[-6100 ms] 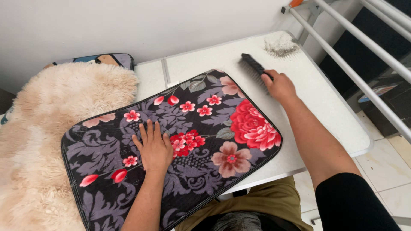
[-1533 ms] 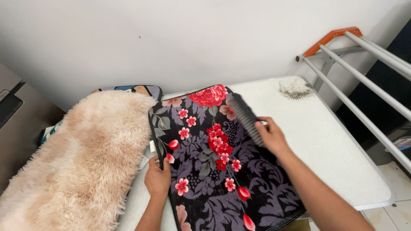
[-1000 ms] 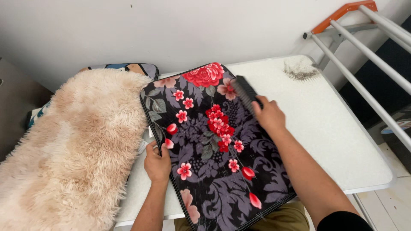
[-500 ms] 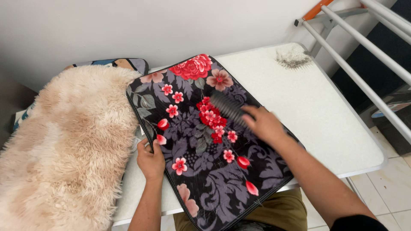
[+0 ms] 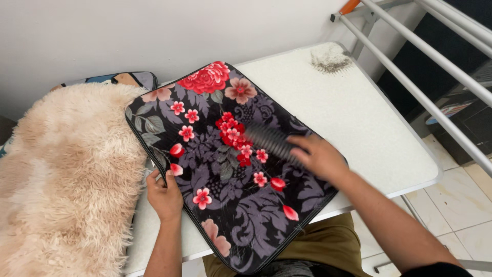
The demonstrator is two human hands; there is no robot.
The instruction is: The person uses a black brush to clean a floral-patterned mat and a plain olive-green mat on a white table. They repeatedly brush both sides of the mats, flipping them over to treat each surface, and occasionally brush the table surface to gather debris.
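Note:
A black mat with red flowers and grey leaves (image 5: 225, 169) lies on a white table (image 5: 353, 123). My left hand (image 5: 164, 195) grips the mat's left edge. My right hand (image 5: 320, 156) holds a black brush (image 5: 271, 143) by its handle, with the bristles down on the middle of the mat. The brush and that hand are motion-blurred.
A shaggy cream rug (image 5: 56, 179) covers the left side, over a patterned cushion (image 5: 128, 79). A small heap of grey lint (image 5: 330, 56) sits at the table's far right corner. White metal rails with an orange end (image 5: 435, 61) run along the right above a tiled floor.
The mat has been turned from lying across me to lying lengthwise. My left hand went from flat on it to gripping its edge. The brush has swept down the mat toward me.

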